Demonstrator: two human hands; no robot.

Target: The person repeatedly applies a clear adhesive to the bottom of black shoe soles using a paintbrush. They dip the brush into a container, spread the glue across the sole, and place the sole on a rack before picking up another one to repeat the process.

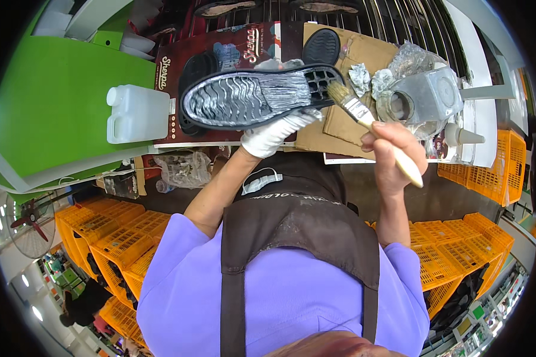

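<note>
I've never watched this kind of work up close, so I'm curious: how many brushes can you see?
1: the brush in the right hand, its bristles by the gridded end of the sole that the left hand holds. Others may be hidden.

White workbench (487, 116) | left: dark red carton sheet (184, 50) | middle: brown cardboard (342, 130) | right: nozzle bottle (461, 135)

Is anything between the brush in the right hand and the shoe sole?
Nothing visible is. The right hand holds the brush with its bristles at the gridded end of the shoe sole; whether they touch is hard to tell. The gloved left hand holds the sole's near edge, clear of them.
</note>
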